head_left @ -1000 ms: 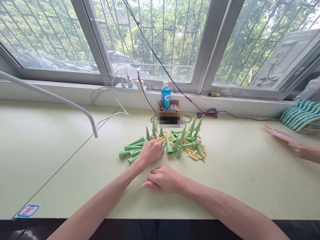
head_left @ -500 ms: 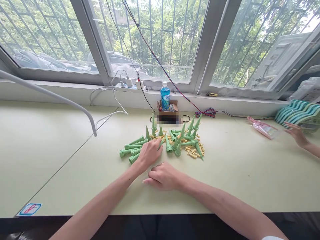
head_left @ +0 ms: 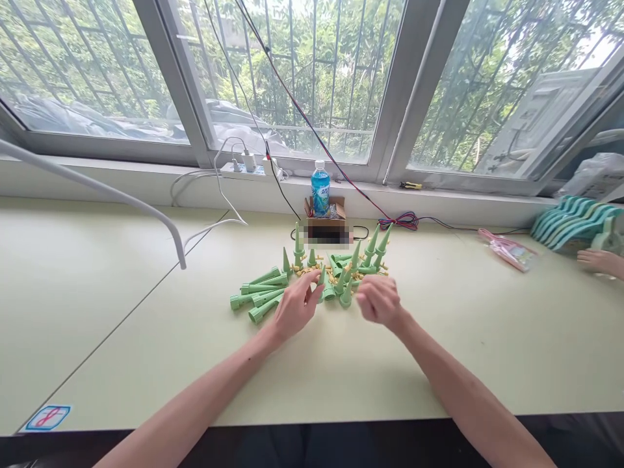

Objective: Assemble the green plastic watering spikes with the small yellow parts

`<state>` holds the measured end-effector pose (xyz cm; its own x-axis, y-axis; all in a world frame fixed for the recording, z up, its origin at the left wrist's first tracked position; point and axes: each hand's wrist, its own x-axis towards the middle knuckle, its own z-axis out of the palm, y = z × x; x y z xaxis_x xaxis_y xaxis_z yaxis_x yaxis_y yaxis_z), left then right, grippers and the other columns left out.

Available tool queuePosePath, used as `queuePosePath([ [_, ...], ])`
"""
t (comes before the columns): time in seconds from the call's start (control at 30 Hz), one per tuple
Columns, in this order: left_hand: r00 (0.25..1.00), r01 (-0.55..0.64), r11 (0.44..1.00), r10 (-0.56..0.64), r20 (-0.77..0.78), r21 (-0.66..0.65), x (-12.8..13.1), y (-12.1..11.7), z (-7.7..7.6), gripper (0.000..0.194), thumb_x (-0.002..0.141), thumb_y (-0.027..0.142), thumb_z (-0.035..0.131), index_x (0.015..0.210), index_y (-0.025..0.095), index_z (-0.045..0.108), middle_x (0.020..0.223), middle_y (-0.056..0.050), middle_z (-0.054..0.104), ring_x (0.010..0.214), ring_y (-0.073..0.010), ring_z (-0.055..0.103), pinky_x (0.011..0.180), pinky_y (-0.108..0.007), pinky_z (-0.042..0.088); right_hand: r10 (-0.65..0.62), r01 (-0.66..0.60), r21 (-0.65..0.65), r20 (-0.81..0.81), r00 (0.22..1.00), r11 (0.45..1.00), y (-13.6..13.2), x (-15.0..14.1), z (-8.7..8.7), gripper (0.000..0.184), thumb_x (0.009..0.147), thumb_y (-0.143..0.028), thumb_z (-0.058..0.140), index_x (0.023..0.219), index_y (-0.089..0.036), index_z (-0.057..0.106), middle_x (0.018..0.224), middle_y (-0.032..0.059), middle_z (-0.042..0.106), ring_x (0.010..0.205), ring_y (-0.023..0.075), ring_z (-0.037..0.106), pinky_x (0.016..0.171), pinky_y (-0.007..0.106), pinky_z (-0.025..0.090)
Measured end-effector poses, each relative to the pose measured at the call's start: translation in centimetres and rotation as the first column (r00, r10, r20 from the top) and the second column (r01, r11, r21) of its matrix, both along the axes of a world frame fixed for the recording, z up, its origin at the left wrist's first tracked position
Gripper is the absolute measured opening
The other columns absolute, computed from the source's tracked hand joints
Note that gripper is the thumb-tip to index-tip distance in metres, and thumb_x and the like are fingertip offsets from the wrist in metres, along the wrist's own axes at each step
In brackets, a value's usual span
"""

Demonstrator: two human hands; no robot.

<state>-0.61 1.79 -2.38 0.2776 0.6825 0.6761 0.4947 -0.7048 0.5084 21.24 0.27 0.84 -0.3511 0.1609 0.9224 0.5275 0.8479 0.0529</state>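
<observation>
My left hand [head_left: 296,304] pinches a green plastic spike [head_left: 321,278], which points upward between thumb and fingers. My right hand [head_left: 379,300] is curled closed over the right part of the pile, and what its fingers may hold is hidden. Several pointed green spikes [head_left: 371,246] stand upright around the pile. Left of my left hand, several green spikes [head_left: 254,298] lie on their sides. Small yellow T-shaped pieces [head_left: 307,269] are scattered among the spikes, partly covered by my hands.
Behind the pile stands a blue bottle [head_left: 320,190] in a small cardboard box [head_left: 336,220]. Coiled cables [head_left: 403,221] and a plastic packet [head_left: 507,249] lie to the right. Another person's hand [head_left: 602,261] is by the turquoise hangers [head_left: 565,224]. A white bar [head_left: 146,199] reaches in from the left.
My right hand has moved from the front of the table, up and right to the yellow pieces. My left hand now shows the spike upright. The other person's hand has shifted right.
</observation>
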Motion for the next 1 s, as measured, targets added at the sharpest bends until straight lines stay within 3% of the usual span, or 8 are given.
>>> queuePosePath([
  [0.1,0.997,0.075,0.997,-0.075,-0.006,0.018,0.2,-0.6,-0.2,0.023,0.098,0.023,0.053,0.12,0.02,0.054,0.088,-0.002,0.068,0.053,-0.0076,0.052,0.054,-0.02,0.046,-0.179,0.17,-0.154,-0.045,0.983,0.973,1.0,3.3,1.0,0.033,0.097,-0.018,0.05,0.065,-0.02,0.043,0.051,-0.0061,0.037,0.044,0.0093,0.032,0.047,0.024,0.025],
  [0.17,0.992,0.12,0.993,-0.121,-0.038,-0.015,0.3,-1.0,-0.2,0.023,0.097,0.023,0.052,0.12,0.021,0.054,0.084,0.0,0.066,0.053,-0.0077,0.052,0.054,-0.02,0.046,-0.283,0.273,-0.338,0.02,0.959,0.901,1.4,4.7,1.4,0.033,0.097,-0.023,0.053,0.065,-0.02,0.046,0.052,-0.0059,0.039,0.046,0.0093,0.032,0.049,0.023,0.028],
  [0.27,0.978,0.174,0.981,-0.183,-0.098,-0.089,0.4,-1.4,0.0,0.02,0.097,0.022,0.052,0.117,0.021,0.052,0.082,0.001,0.063,0.057,-0.0087,0.054,0.057,-0.021,0.047,-0.286,0.35,-0.532,0.201,0.937,0.771,1.6,5.1,1.5,0.036,0.097,-0.026,0.052,0.061,-0.019,0.047,0.052,-0.0044,0.043,0.048,0.01,0.034,0.052,0.023,0.03],
  [0.37,0.961,0.214,0.965,-0.236,-0.147,-0.154,0.4,-1.4,0.3,0.015,0.095,0.022,0.051,0.111,0.02,0.052,0.083,0.001,0.062,0.058,-0.0092,0.056,0.059,-0.022,0.046,-0.22,0.421,-0.624,0.376,0.9,0.658,1.6,4.2,1.1,0.035,0.094,-0.026,0.055,0.06,-0.019,0.052,0.053,-0.0028,0.048,0.049,0.011,0.041,0.055,0.024,0.029],
  [0.6,0.949,0.217,0.954,-0.256,-0.185,-0.208,0.3,-1.2,0.6,0.003,0.093,0.021,0.055,0.094,0.02,0.053,0.07,0.005,0.059,0.057,-0.0102,0.056,0.059,-0.023,0.043,-0.091,0.546,-0.681,0.582,0.808,0.488,1.4,2.2,0.9,0.02,0.093,-0.025,0.057,0.08,-0.019,0.07,0.07,0.0037,0.068,0.065,0.0172,0.061,0.062,0.026,0.036],
  [0.83,0.941,0.214,0.956,-0.257,-0.219,-0.202,0.3,-1.1,0.7,0.009,0.092,0.023,0.056,0.085,0.02,0.051,0.067,0.004,0.057,0.057,-0.0109,0.054,0.059,-0.024,0.042,-0.103,0.657,-0.62,0.689,0.717,0.43,1.6,1.4,0.2,0.018,0.094,-0.026,0.056,0.091,-0.019,0.072,0.084,0.0075,0.074,0.077,0.0225,0.068,0.061,0.027,0.035],
  [1.0,0.934,0.224,0.951,-0.272,-0.231,-0.213,0.2,-1.1,0.7,0.012,0.093,0.023,0.055,0.082,0.019,0.05,0.067,0.003,0.056,0.058,-0.0114,0.053,0.059,-0.024,0.042,-0.109,0.687,-0.62,0.707,0.699,0.378,1.7,1.1,0.3,0.021,0.095,-0.024,0.052,0.095,-0.019,0.072,0.088,0.008,0.074,0.081,0.0225,0.068,0.063,0.026,0.037],
])
